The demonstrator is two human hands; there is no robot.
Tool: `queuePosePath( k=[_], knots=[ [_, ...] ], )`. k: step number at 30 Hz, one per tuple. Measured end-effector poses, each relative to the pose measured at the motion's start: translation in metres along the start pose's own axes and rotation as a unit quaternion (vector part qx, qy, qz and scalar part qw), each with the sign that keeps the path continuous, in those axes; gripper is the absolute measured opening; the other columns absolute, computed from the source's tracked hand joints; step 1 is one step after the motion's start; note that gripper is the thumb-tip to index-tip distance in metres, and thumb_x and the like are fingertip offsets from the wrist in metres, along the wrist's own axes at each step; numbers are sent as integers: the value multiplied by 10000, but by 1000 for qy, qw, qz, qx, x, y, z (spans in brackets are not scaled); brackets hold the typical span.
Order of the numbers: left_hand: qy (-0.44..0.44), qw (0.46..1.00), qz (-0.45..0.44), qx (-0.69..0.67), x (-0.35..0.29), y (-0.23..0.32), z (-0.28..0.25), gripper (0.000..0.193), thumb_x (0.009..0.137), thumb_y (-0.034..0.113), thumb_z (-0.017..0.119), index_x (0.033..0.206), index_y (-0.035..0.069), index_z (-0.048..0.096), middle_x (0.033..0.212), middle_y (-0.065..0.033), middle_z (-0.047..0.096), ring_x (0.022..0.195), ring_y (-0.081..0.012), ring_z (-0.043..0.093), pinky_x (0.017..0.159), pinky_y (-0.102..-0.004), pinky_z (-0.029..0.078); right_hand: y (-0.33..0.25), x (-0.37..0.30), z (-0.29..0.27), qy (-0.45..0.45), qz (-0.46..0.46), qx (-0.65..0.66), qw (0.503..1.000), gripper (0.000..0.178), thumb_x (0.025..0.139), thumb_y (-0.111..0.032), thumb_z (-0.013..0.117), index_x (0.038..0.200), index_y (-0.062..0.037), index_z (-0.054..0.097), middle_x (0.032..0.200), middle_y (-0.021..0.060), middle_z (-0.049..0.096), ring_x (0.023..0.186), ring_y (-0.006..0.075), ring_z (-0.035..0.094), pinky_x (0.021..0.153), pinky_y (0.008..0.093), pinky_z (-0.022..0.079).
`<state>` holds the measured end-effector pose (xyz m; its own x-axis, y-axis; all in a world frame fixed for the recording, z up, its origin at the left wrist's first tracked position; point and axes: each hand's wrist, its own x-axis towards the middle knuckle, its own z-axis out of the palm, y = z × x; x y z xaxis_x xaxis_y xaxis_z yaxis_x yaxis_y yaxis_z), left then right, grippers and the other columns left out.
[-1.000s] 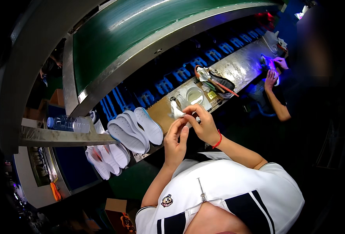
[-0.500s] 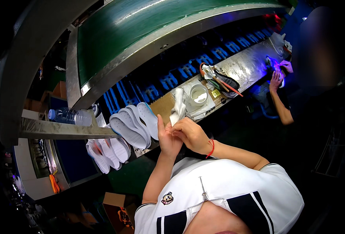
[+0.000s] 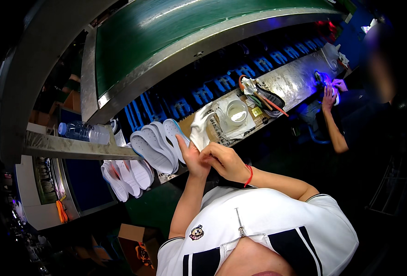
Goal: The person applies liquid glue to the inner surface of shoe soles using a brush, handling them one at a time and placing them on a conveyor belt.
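A limp white cloth (image 3: pixel 200 130) sticks up from between my two hands, away from me. My left hand (image 3: pixel 195 162) holds its lower end, the thumb standing up and the other fingers largely hidden behind the cloth and my right hand. Bent fingers of my right hand (image 3: pixel 228 161), which has a red cord on the wrist, pinch at the cloth's lower edge beside the left palm. Just beyond my left hand, several white shoe soles (image 3: pixel 152 149) with small holes lean in a row on the bench.
A clear cup (image 3: pixel 236 113) stands on paper right of the cloth. Beyond it sits a dark sole (image 3: pixel 270 97) with brushes. A plastic bottle (image 3: pixel 84 133) lies behind a metal bar (image 3: pixel 74 150) at left. Another person's hands (image 3: pixel 328 97) work under violet light at far right.
The cloth has spread wider and tilts further left. My left hand has shifted slightly left and down; my right hand stays close against it.
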<state>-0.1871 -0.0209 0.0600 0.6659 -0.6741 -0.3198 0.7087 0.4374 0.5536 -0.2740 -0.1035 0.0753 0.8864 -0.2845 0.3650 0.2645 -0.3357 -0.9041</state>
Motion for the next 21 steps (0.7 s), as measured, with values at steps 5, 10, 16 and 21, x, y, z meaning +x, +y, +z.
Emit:
queuePosePath(
  k=[5,10,16,21],
  knots=[
    [-136,985,-46,-92,18,-8,-40,852,890,729,225,1188,-10,526,921,-67,622,771,-126,578,701,-238,461,2,8,3,2,-23,0,1000,108,806,43,604,898,-8,581,813,97,578,690,208,564,622,288,450],
    [-265,962,-41,-54,27,-15,-77,840,877,746,240,1151,17,555,878,-52,611,734,-111,563,654,-227,459,-9,17,3,-5,2,39,999,109,814,39,610,909,-10,585,811,82,580,681,169,552,605,267,437],
    [-90,991,-38,-89,23,15,-19,884,850,765,278,1315,38,469,1156,-72,603,950,-163,603,823,-260,488,-4,11,7,-49,26,32,998,162,795,25,623,947,-10,579,801,113,557,716,242,570,649,309,458],
    [-98,979,7,-180,23,21,-5,902,869,726,276,1431,20,302,1447,-124,356,1287,-281,376,1085,-390,276,16,20,0,40,-82,-175,980,189,797,23,618,972,7,548,849,109,538,719,240,555,654,317,458]
  ],
)
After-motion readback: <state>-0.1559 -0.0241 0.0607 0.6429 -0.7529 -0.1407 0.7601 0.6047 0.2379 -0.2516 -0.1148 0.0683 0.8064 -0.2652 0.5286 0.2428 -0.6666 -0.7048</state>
